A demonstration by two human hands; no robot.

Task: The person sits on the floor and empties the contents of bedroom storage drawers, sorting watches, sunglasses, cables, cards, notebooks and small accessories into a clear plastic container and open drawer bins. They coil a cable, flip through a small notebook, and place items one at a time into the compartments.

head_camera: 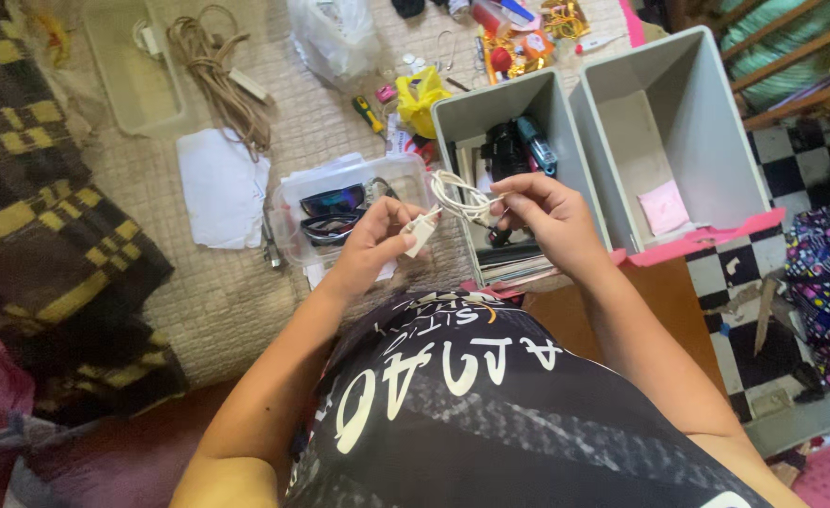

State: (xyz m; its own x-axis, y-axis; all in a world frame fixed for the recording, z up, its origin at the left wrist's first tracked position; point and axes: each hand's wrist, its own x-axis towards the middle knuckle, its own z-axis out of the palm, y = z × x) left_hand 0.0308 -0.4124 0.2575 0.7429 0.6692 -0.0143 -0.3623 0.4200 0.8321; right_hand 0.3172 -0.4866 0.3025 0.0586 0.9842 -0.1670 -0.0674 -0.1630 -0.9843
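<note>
My left hand [372,246] pinches a small white plug [421,231] between thumb and forefinger, the other fingers curled under it, and my right hand [546,214] has its fingertips closed on the white cable [452,193] that runs off the plug and loops loosely between the two hands. The whole thing hangs in the air above the near edge of the beige mat [217,292], just over the gap between the clear tub [292,202] of sunglasses [332,200] on my left and the grey bin [471,108] full of dark odds and ends on my right. I judge the cable light and limp: it sags and curls by its own memory, so it will not stay where I lay it unless the coil is gripped across all its turns. The plug is the one stiff part, hard and smooth, a sure place to hold, though small enough to slip from a loose pinch. The thin lead where it joins the plug looks like the weak spot, so I would not tug there. A second grey bin [669,113] stands further right, nearly empty but for a pink slip [664,207]. A tan cord [217,75] lies bundled toward the mat's far edge, beside a sheet of white paper [219,183].
</note>
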